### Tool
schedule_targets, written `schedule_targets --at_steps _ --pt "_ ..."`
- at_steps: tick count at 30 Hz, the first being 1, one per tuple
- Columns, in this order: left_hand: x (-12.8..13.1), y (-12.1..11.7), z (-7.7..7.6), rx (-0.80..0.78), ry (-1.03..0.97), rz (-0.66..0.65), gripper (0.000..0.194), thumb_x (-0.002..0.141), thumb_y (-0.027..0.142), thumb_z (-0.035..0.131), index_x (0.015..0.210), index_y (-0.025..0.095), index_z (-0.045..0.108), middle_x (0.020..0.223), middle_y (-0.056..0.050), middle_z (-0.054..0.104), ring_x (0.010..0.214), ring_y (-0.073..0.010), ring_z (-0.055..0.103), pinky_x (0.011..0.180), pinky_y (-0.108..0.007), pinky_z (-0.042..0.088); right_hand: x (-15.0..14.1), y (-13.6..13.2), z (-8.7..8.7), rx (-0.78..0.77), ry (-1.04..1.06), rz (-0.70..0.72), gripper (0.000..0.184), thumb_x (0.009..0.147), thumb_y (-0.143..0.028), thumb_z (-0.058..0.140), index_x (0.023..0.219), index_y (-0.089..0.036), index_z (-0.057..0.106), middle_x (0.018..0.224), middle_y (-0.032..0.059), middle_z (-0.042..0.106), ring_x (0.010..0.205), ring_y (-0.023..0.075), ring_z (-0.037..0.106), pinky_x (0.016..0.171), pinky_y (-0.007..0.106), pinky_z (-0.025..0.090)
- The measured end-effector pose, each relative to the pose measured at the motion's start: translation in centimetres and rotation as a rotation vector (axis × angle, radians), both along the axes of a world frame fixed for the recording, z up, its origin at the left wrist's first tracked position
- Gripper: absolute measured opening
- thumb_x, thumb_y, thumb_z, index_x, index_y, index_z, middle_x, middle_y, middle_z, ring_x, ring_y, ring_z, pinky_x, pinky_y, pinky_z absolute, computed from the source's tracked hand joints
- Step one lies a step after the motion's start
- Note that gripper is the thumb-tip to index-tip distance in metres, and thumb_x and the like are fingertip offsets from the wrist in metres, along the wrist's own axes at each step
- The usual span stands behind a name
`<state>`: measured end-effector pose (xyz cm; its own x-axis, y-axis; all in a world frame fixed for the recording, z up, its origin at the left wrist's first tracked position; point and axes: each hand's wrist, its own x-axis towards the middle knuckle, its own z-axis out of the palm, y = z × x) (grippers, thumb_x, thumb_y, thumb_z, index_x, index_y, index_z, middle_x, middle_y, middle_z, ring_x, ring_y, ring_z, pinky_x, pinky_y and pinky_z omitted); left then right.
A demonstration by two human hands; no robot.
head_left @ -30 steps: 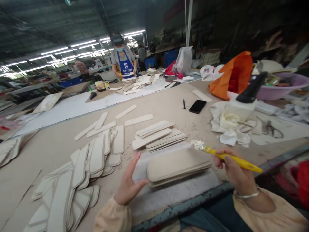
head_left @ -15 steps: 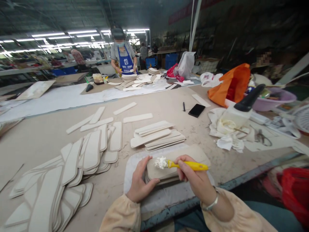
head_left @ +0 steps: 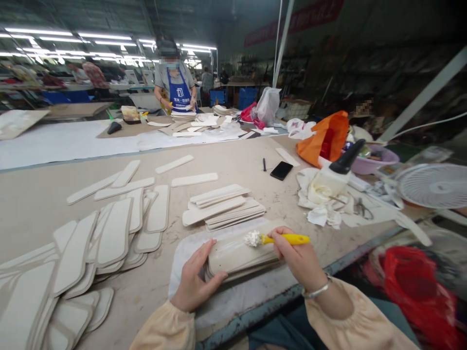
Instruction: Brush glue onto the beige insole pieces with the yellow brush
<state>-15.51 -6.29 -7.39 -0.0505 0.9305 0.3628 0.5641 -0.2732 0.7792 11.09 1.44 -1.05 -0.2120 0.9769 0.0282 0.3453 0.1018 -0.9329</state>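
My right hand (head_left: 301, 257) is closed round the yellow handle of a brush (head_left: 288, 238). Thick white paste clumps on its bristles, which rest on the top of a stack of beige panels (head_left: 229, 253) with rounded corners. A shiny wet streak shows on the top panel, left of the bristles. My left hand (head_left: 195, 279) grips the left end of this stack, fingers at the far edge and thumb along the near edge. Under the stack lies a whitish sheet (head_left: 233, 299). Just beyond is a second pile of narrow panels (head_left: 226, 206).
Many loose panels (head_left: 113, 228) overlap at the left. To the right are a phone (head_left: 281, 170), a white jug with a black handle (head_left: 330, 177), scissors (head_left: 362, 209), an orange bag (head_left: 324, 138) and a white fan (head_left: 434, 184). A co-worker (head_left: 177, 90) stands across the table.
The brush has moved rightward along the top panel, leaving a wet streak. My left hand stays at the stack's left end. The camera view has turned to the right.
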Motion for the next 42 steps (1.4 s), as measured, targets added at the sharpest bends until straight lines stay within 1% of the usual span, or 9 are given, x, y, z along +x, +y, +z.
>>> schedule_targets --at_steps 6,10,13,16,18,23,28,35,42 --pt "-0.1 0.1 -0.4 0.006 -0.026 0.016 0.073 0.063 0.028 0.081 0.132 0.027 0.054 0.130 -0.006 0.061 0.121 -0.0309 0.055 0.110 -0.039 0.038 5.3 1.7 0.3 0.149 -0.204 -0.166 0.030 0.092 -0.043 0.044 0.074 -0.021 0.055 0.052 -0.0029 0.049 0.055 0.0159 0.051 0.058 0.028 0.038" --pt "-0.4 0.2 -0.7 0.055 0.096 -0.007 0.074 0.068 0.031 0.077 0.135 0.024 0.050 0.131 -0.009 0.060 0.120 -0.0307 0.055 0.106 -0.043 0.042 6.2 0.7 0.7 0.188 -0.156 -0.200 0.029 0.091 -0.043 0.048 0.077 -0.020 0.058 0.055 -0.0026 0.049 0.056 0.0149 0.051 0.059 0.027 0.039" --pt "-0.5 0.3 -0.6 0.122 0.257 -0.041 0.076 0.074 0.035 0.073 0.141 0.022 0.040 0.134 -0.012 0.056 0.121 -0.0289 0.054 0.103 -0.043 0.045 4.8 -1.2 0.8 0.133 0.032 -0.037 0.027 0.091 -0.042 0.051 0.088 -0.018 0.064 0.060 -0.0013 0.053 0.057 0.0137 0.051 0.056 0.026 0.040" --pt "-0.6 0.4 -0.3 0.142 0.296 -0.051 0.078 0.074 0.041 0.072 0.141 0.021 0.038 0.132 -0.014 0.057 0.120 -0.0282 0.055 0.101 -0.042 0.047 2.1 -2.8 0.6 0.149 0.206 0.201 0.030 0.092 -0.040 0.049 0.092 -0.017 0.069 0.064 0.0010 0.057 0.059 0.0133 0.053 0.054 0.024 0.040" --pt "-0.5 0.4 -0.3 0.152 0.294 -0.055 0.080 0.073 0.045 0.072 0.141 0.020 0.037 0.131 -0.014 0.058 0.119 -0.0286 0.056 0.101 -0.042 0.048 0.1 -3.4 0.5 0.193 0.260 0.282 0.029 0.093 -0.036 0.048 0.090 -0.018 0.071 0.066 0.0018 0.059 0.062 0.0130 0.055 0.057 0.024 0.042" --pt "-0.5 0.2 -0.3 0.138 0.259 -0.058 0.086 0.073 0.045 0.073 0.144 0.020 0.031 0.132 -0.015 0.057 0.120 -0.0287 0.056 0.102 -0.044 0.046 -3.0 -3.7 0.3 0.272 0.192 0.331 0.019 0.087 -0.018 0.054 0.086 -0.018 0.073 0.074 0.0040 0.068 0.069 0.0136 0.062 0.063 0.024 0.045" --pt "-0.5 0.2 -0.1 0.143 0.255 -0.076 0.085 0.073 0.042 0.074 0.144 0.020 0.032 0.131 -0.013 0.058 0.119 -0.0263 0.056 0.102 -0.040 0.046 -3.3 -3.7 -0.3 0.336 0.069 0.331 0.020 0.077 -0.012 0.055 0.086 -0.016 0.073 0.068 0.0032 0.064 0.063 0.0132 0.060 0.060 0.023 0.045" --pt "-0.4 0.2 0.1 0.139 0.286 -0.062 0.079 0.074 0.038 0.073 0.142 0.018 0.036 0.131 -0.014 0.059 0.120 -0.0259 0.056 0.102 -0.039 0.047 0.3 -2.4 0.2 0.366 -0.039 0.309 0.020 0.079 -0.010 0.054 0.084 -0.018 0.072 0.067 0.0012 0.062 0.063 0.0124 0.060 0.060 0.023 0.045" --pt "-0.4 0.3 -0.1 0.145 0.304 -0.056 0.076 0.075 0.038 0.071 0.141 0.019 0.038 0.131 -0.013 0.059 0.119 -0.0263 0.057 0.101 -0.039 0.048 7.5 -0.6 -0.2 0.424 -0.214 0.083 0.017 0.082 -0.014 0.056 0.085 -0.020 0.072 0.081 0.0032 0.069 0.076 0.0169 0.065 0.069 0.026 0.049"
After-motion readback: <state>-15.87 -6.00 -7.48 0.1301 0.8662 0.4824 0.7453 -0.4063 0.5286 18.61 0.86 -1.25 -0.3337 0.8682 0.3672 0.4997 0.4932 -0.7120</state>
